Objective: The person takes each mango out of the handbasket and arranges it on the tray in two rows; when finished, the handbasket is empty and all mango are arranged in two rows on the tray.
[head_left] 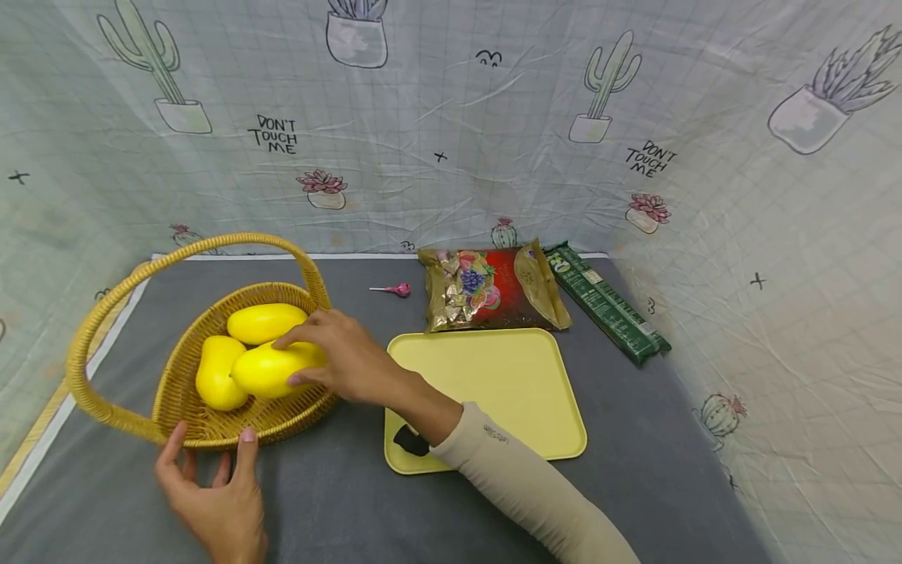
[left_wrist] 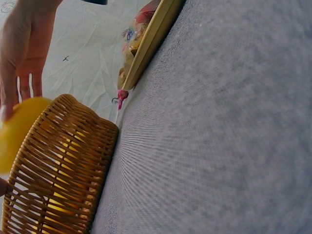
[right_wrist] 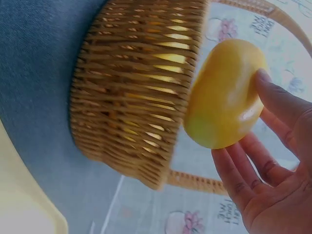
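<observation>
My right hand point(head_left: 352, 356) pinches a yellow mango point(head_left: 271, 370) between thumb and fingers, over the right side of the wicker basket point(head_left: 317, 409). In the right wrist view this mango point(right_wrist: 226, 92) shows above the basket's rim, with a greenish patch at one end. Two more mangoes, one at the back point(head_left: 264, 323) and one at the left point(head_left: 220, 376), lie inside the basket. My left hand point(head_left: 218, 501) holds the basket's near rim, its thumb and index finger spread along the edge. A tall arched handle point(head_left: 92, 337) rises over the basket.
A yellow tray point(head_left: 493, 392) lies right of the basket, with a black object point(head_left: 411, 441) at its near left corner, partly under my sleeve. Behind it are a gold-and-red candy bag point(head_left: 493, 290), a pink lollipop point(head_left: 402, 290) and a long green packet point(head_left: 609, 305). Printed cloth walls point(head_left: 437, 196) enclose the table.
</observation>
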A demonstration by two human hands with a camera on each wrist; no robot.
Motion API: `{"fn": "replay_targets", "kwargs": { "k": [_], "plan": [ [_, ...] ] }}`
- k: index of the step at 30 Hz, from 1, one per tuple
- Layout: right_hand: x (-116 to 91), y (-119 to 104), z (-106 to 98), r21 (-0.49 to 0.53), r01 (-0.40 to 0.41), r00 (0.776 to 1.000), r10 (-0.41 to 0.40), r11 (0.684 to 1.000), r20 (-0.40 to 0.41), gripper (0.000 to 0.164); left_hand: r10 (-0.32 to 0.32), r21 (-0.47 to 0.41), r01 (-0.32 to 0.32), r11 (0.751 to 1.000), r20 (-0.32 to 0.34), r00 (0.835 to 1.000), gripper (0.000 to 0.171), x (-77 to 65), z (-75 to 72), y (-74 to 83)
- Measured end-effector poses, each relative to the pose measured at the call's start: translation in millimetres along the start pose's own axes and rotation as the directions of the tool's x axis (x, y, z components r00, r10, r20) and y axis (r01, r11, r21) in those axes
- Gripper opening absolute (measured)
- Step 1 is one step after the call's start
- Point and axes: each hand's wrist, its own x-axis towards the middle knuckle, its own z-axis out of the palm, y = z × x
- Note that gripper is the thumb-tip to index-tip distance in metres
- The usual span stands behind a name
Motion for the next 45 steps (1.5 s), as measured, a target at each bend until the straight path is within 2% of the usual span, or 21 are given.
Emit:
{"fn": "replay_targets", "kwargs": {
  "k": [6, 14, 23, 28, 34, 45],
  "plan": [
    [-10, 2, -17, 0.039, -0.021, 0.999, 0.023, 0.999, -0.037, 0.051, -0.005, 0.000, 0.005, 1.000, -0.002, 1.000, 0.079, 0.4, 0.6, -0.7],
    [-29, 17, -38, 0.104, -0.007, 0.990, 0.021, 0.995, -0.140, 0.050, -0.001, 0.019, 0.002, 1.000, -0.021, 1.000, 0.078, 0.3, 0.6, -0.8],
    [-55, 45, -55, 0.149, -0.106, 0.972, 0.134, 0.983, -0.191, 0.048, 0.008, 0.021, -0.008, 1.000, -0.022, 1.000, 0.078, 0.6, 1.4, -0.6],
    [-67, 63, -58, 0.134, -0.147, 0.965, 0.172, 0.980, -0.199, 0.047, -0.003, 0.015, 0.003, 1.000, -0.021, 1.000, 0.078, 0.6, 1.3, -0.3],
    [-78, 81, -56, 0.174, -0.194, 0.959, 0.224, 0.965, -0.173, 0.044, -0.005, 0.017, 0.006, 1.000, -0.023, 1.000, 0.077, 0.0, 0.1, 0.1],
    [-84, 113, -43, 0.155, -0.242, 0.961, 0.259, 0.958, -0.101, 0.042, -0.007, 0.042, 0.008, 0.999, -0.022, 1.000, 0.076, -0.6, 0.5, 0.2]
  ]
}}
